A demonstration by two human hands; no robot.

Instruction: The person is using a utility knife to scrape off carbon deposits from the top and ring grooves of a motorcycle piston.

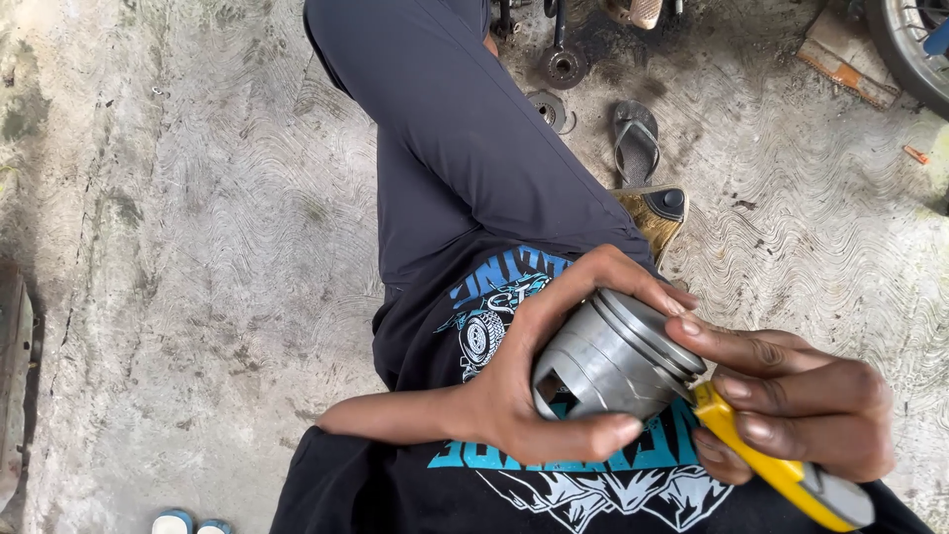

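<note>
Head view, looking down on a seated person in dark trousers (pixel 465 129) and a dark printed shirt (pixel 554 485). The left hand (pixel 554 366) wraps around a grey metal piston (pixel 618 356), thumb along the lower skirt and fingers curled over the top toward the crown, so the piston is firmly clasped and held above the lap, in front of the shirt. The piston lies tilted, its grooved crown pointing right and slightly up, its open skirt with a side cutout facing lower left. The right hand (pixel 791 405) closes around a yellow-handled tool with a grey end (pixel 781 470); the handle runs diagonally from the piston's crown edge down to the lower right, and the tool's working tip is hidden behind the piston and fingers. The right index fingertip rests against the rim of the crown. Background: a rough concrete floor (pixel 198 247) with swirled marks; a grey sandal (pixel 636 138) lies beyond the knee, near round metal parts (pixel 561 67) at the top; part of a wheel (pixel 914 44) shows at the upper right corner.
</note>
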